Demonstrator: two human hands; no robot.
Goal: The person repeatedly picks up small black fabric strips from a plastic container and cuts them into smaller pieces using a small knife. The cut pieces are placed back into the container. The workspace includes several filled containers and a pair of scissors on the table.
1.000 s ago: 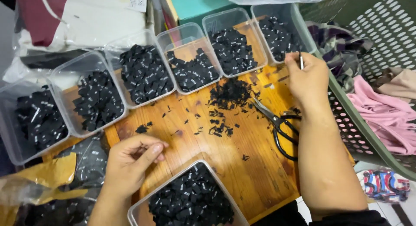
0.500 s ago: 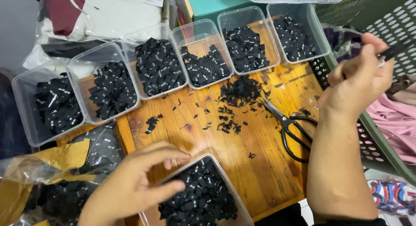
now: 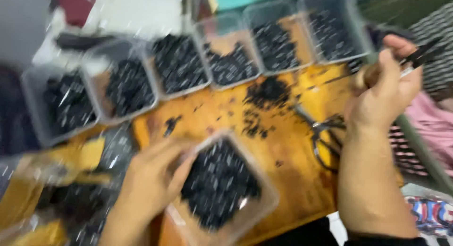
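Frame is motion-blurred; fine detail is lost.

Left hand [image 3: 151,180] lies at 7 o'clock on the wooden counter [image 3: 292,133], fingers [image 3: 181,163] together and extended, resting on the left rim of the near clear tub [image 3: 222,184]. This tub is filled with small black pieces and sits tilted at 6 o'clock.

Right hand [image 3: 384,92] is raised at 3 o'clock, fingers curled and pinching a thin dark strip [image 3: 422,52] that sticks out toward 2 o'clock. What the strip is made of cannot be told.

Scissors [image 3: 323,133] lie on the counter just left of the right wrist, apart from both hands. A loose heap of black pieces [image 3: 266,92] lies near the centre, with scattered bits below it.

A row of clear tubs [image 3: 226,62] holding black pieces runs from 9 to 1 o'clock. Pink cloth [image 3: 432,128] lies at 4 o'clock, and yellow wrapping [image 3: 71,156] at 8 o'clock.
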